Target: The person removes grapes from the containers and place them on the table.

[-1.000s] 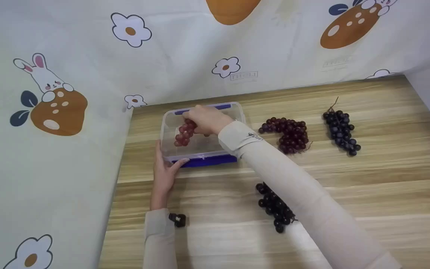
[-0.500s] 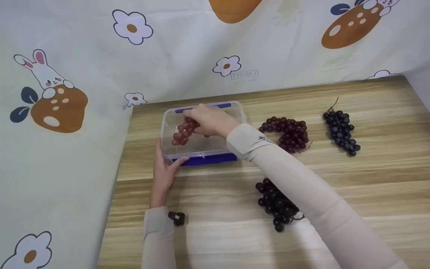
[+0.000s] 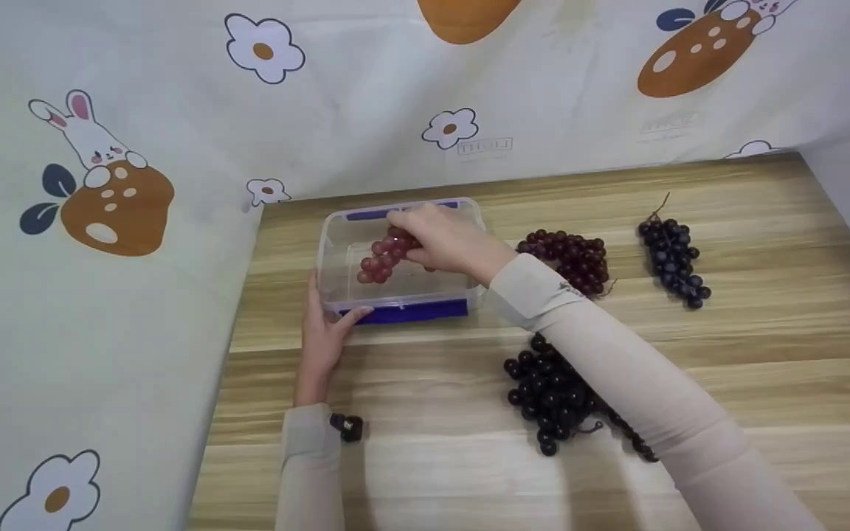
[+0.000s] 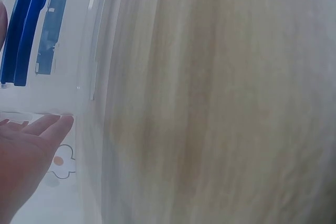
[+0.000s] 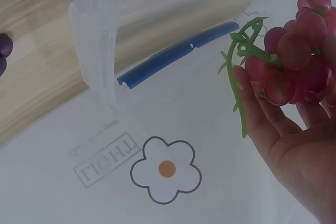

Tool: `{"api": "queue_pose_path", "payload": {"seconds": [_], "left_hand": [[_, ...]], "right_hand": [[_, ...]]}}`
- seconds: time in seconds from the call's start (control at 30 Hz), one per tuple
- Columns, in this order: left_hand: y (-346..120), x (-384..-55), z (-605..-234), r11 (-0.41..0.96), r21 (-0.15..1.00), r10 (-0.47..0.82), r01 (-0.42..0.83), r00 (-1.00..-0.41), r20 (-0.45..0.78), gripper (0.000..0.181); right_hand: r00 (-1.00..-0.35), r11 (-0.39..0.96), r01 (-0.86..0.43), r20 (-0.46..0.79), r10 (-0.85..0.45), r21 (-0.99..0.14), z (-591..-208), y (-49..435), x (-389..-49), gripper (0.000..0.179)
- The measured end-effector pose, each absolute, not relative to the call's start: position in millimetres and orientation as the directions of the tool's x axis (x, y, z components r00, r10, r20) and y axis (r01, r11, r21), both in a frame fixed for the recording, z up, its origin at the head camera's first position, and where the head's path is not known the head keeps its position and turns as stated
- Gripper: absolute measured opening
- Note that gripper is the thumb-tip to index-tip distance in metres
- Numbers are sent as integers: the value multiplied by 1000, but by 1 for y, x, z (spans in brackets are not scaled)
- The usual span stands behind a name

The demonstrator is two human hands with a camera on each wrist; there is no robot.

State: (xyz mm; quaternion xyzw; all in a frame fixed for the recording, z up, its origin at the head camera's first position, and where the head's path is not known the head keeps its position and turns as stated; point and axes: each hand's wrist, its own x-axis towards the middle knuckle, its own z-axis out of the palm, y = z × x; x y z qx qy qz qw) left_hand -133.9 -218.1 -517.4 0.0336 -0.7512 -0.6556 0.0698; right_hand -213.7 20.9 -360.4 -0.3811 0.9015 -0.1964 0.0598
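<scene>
My right hand (image 3: 451, 240) holds a bunch of pink-red grapes (image 3: 383, 258) over the clear plastic food container (image 3: 336, 265), which stands without a lid. In the right wrist view, the grapes (image 5: 299, 51) rest against the fingers and their green stem hangs beside them. My left hand (image 3: 322, 335) steadies the container's near left corner. Its thumb lies by the blue front latch (image 3: 414, 312), and its other fingers run along the left wall. In the left wrist view, those fingers (image 4: 47, 129) look straight against the container wall.
Right of the container lies a dark red grape bunch (image 3: 580, 262), partly behind the right sleeve. Farther right is a blue-black bunch (image 3: 668, 258). Black grapes (image 3: 550, 391) lie nearer, partly under the right forearm. A patterned cloth (image 3: 351, 96) hangs behind the wooden table (image 3: 425, 413).
My right hand first shifts slightly left, then right with the pink-red grapes, staying over the container. The right forearm moves right, uncovering more black grapes. My left hand stays at the corner.
</scene>
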Motion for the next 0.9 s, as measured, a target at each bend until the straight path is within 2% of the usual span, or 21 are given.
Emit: {"api": "queue_pose_path", "payload": {"seconds": [0.2, 0.4, 0.63, 0.9], "left_hand": [[-220, -135, -517, 127, 991, -134, 50, -989, 67, 109], [-221, -135, -517, 156, 987, -144, 29, -988, 52, 110], [-219, -135, -516, 227, 974, -162, 0, -986, 38, 110], [-220, -134, -517, 193, 981, -149, 5, -988, 34, 111]], "right_hand": [[-737, 646, -628, 67, -672, -434, -353, 41, -206, 21], [-777, 656, -540, 13, -629, -527, -346, 60, -197, 21], [-789, 669, -540, 31, -613, -511, -344, 80, -188, 29], [-796, 646, -530, 60, -602, -549, -343, 102, -177, 34]]}}
